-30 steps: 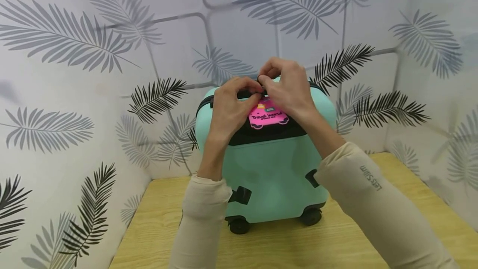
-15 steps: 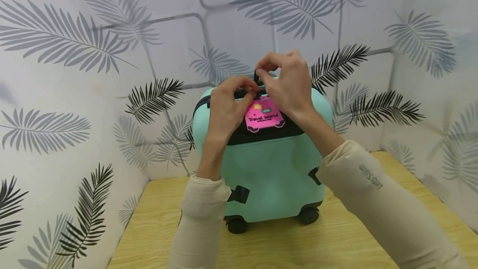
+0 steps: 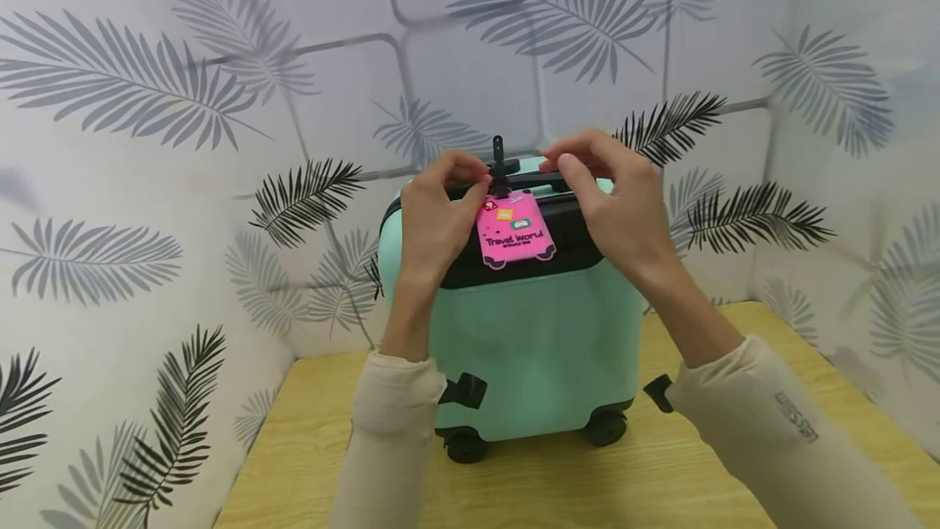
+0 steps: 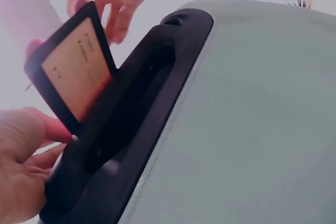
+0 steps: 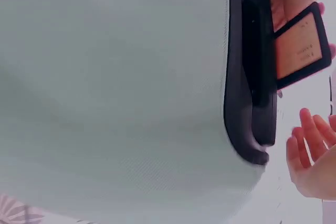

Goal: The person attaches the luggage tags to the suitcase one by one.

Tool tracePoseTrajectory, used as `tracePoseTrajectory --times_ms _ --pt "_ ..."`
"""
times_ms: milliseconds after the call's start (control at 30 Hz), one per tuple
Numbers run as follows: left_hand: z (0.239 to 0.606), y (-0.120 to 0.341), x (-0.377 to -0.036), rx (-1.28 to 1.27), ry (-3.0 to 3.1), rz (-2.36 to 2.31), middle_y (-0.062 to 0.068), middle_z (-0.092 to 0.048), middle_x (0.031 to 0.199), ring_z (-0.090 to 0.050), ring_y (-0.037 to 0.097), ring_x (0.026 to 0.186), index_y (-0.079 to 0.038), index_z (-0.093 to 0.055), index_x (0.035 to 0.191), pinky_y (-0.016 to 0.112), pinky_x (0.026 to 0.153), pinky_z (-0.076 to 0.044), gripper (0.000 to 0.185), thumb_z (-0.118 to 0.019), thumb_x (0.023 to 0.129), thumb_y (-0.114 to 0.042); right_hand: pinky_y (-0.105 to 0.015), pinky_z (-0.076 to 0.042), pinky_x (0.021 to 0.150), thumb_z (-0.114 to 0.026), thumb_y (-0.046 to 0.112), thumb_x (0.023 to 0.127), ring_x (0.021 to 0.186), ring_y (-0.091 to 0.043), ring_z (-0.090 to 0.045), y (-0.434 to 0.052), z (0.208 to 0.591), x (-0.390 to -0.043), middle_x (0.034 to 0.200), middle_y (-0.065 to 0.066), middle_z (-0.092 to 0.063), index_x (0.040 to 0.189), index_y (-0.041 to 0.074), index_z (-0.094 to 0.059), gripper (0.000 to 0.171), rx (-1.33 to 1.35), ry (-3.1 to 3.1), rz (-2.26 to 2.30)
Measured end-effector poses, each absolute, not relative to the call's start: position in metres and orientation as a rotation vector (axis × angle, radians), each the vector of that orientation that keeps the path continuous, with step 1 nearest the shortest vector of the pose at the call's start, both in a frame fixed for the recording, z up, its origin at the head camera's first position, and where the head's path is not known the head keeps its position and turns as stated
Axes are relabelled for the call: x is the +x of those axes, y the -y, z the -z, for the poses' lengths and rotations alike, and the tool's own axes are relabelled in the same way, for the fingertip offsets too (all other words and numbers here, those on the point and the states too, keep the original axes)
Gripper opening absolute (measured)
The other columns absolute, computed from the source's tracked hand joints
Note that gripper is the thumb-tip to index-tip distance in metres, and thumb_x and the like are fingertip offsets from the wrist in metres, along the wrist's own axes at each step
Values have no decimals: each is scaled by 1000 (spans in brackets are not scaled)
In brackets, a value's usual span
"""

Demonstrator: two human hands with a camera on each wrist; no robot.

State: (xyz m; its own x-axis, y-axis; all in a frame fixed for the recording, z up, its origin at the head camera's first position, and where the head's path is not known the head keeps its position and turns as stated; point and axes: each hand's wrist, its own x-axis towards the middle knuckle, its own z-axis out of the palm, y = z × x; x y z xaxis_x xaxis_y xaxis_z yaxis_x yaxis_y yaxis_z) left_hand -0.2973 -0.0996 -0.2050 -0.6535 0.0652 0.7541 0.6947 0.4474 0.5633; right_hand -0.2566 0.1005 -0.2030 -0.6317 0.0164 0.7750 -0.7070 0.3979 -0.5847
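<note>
A mint-green suitcase (image 3: 536,349) stands upright, with a black carry handle (image 3: 539,180) on top. A pink luggage tag (image 3: 514,231) printed "Travel World" hangs from the handle by a black strap (image 3: 498,149), whose holed end points up. My left hand (image 3: 439,219) pinches by the strap at the handle, thumb and forefinger together. To the right, my right hand (image 3: 624,202) is held with loosely bent fingers, apart from the strap, near the handle's right part. The left wrist view shows the tag's orange card side (image 4: 79,69) in a dark frame.
The suitcase rests on a yellow wood-grain table (image 3: 316,447). Behind it rises a wall (image 3: 470,47) with a leaf pattern. Black wheels (image 3: 467,446) show under the suitcase. Dark straps sit at both sleeve cuffs.
My right hand has let go of the strap and moved right; before, it pulled the strap's end upward. The strap now stands up by itself. My left hand stays at the handle.
</note>
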Motion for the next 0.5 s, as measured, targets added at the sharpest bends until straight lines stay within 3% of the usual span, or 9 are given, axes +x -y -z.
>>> tracePoseTrajectory --times_ms 100,233,400,500 --pt "208 107 -290 -650 2019 1241 6 -77 105 -72 15 107 -8 -73 115 33 104 -48 16 -68 101 -10 -33 -42 109 -48 22 110 126 -21 -59 -113 213 -250 133 -2 -68 138 12 -64 33 659 1963 -1383" --pt "217 126 -272 -687 1957 1312 3 -74 124 -66 12 123 -10 -67 132 32 110 -46 27 -61 106 -15 -34 -33 118 -38 28 113 147 -23 -40 -135 229 -242 160 0 -45 158 18 -44 47 712 2005 -1448" --pt "235 166 -246 -723 1907 1497 -2 -61 145 -53 12 139 -14 -56 147 34 118 -38 39 -49 111 -27 -50 -15 127 -30 32 113 156 -24 -25 -161 258 -231 171 4 -26 165 26 -30 52 693 2000 -1552" --pt "251 194 -235 -686 2004 1544 -7 -52 154 -47 14 144 -23 -46 156 40 122 -33 46 -39 113 -38 -47 -15 128 -26 30 114 158 -24 -20 -176 279 -228 172 2 -22 166 26 -25 52 694 2029 -1580"
